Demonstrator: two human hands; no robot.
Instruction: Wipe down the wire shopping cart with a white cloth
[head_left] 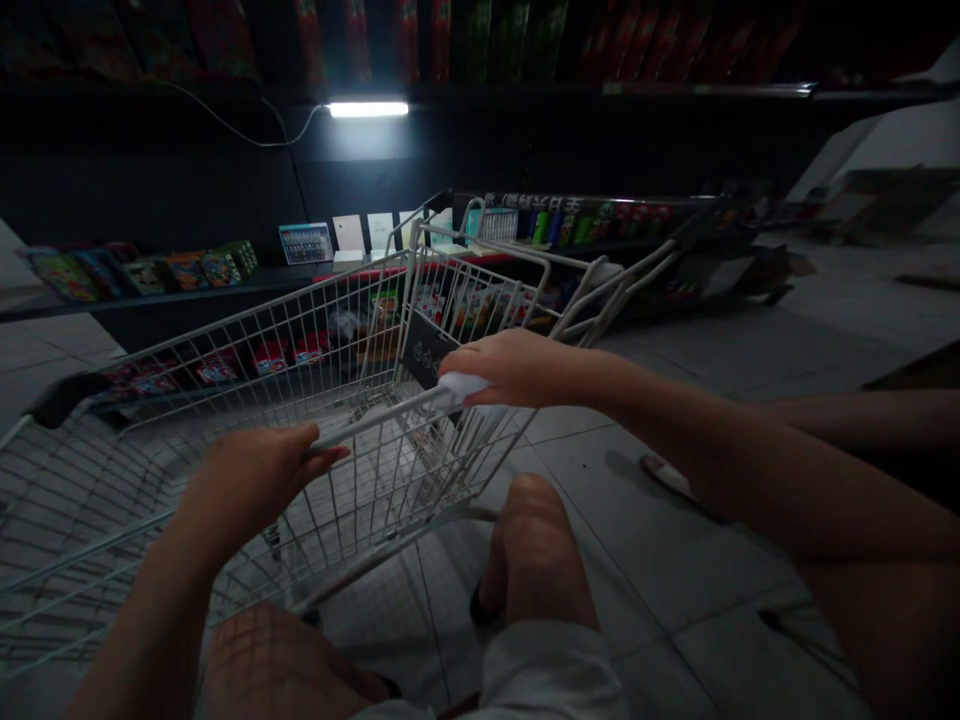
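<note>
A grey wire shopping cart (375, 480) stands in front of me, its basket reaching across the left half of the view. My left hand (262, 465) is closed around the top rail of the near side. Farther along the same rail, my right hand (517, 368) pinches a white cloth or tissue (463, 386) and presses it against the metal. Most of the cloth is hidden under the fingers. Just beyond my right hand, a dark panel (421, 348) with printed marks hangs at the cart's handle end.
Behind the cart run dark shelves with packaged goods (217, 268), bottles and boxes. A lit tube lamp (367, 109) hangs above them with its cable. My knees (536, 530) are close to the cart's near side. Another person's foot (675, 478) is on the tiled floor (637, 570) to the right.
</note>
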